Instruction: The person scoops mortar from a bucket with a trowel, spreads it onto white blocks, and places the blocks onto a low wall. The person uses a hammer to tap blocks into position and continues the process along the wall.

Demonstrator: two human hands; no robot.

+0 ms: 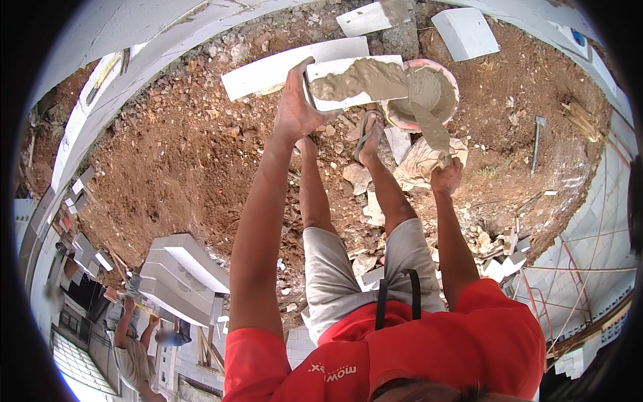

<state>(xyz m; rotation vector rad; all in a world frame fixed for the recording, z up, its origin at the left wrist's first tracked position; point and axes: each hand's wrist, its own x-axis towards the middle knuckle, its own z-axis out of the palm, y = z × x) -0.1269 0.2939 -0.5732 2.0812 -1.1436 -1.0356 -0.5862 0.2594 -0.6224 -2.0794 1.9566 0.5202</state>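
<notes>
My left hand (pixel 299 110) grips one end of a white building block (pixel 325 70), fingers over its far edge and thumb beneath the near one. Grey wet mortar (pixel 362 82) lies in a lumpy layer along the block's upper face. In my right hand (pixel 447 177) is the handle of a trowel (pixel 432 128), its blade coated with mortar. The blade points away from me, over the near rim of a round bucket (pixel 456 87) partly filled with mortar. The block's right end reaches the bucket's left rim.
A long white block (pixel 248 77) lies beyond my left hand; another block (pixel 465 33) rests at the far right. A crumpled paper sack (pixel 418 164) and broken stones lie near my feet. Stacked blocks (pixel 181 278) stand left. A hammer (pixel 538 144) lies right. Another person (pixel 130 348) is lower left.
</notes>
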